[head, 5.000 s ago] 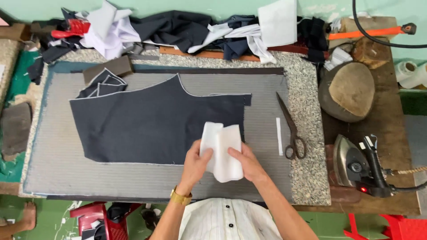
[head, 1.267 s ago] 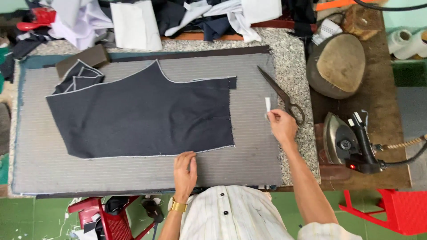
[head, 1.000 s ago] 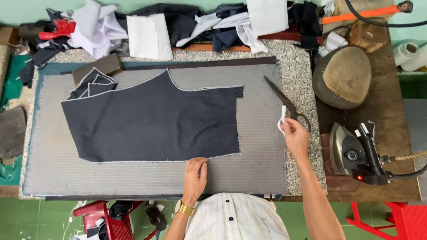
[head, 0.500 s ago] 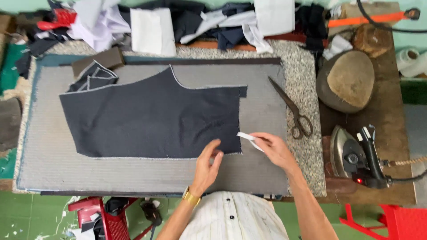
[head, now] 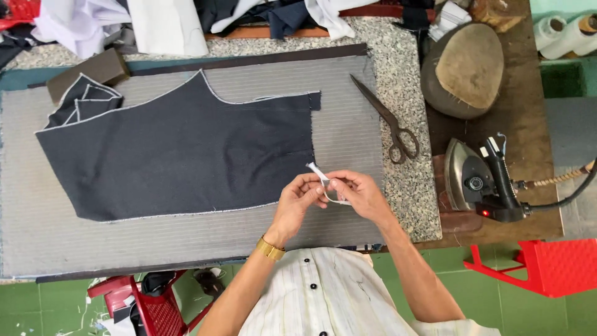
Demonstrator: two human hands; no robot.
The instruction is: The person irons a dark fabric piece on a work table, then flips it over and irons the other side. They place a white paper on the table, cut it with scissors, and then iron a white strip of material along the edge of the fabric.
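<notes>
Both hands pinch one narrow white strip (head: 323, 183) between them in the head view: the left hand (head: 297, 202) closes its fingertips on the strip's nearer part, and the right hand (head: 357, 194) nips it just beside, so the strip bends up in a small loop with its free end poking toward the dark fabric panel (head: 180, 152). The hands hover over the grey striped pressing pad (head: 348, 124), near the bench's front edge and close to the panel's right-hand corner. That panel lies flat across the middle of the pad. A pair of scissors (head: 385, 121) rests at the pad's right edge, well apart from the hands. Farther right on the bench stands an iron (head: 476, 180), and behind it, toward the far right corner, a rounded pressing block (head: 463, 68). A gold watch (head: 269, 249) circles the left wrist.
</notes>
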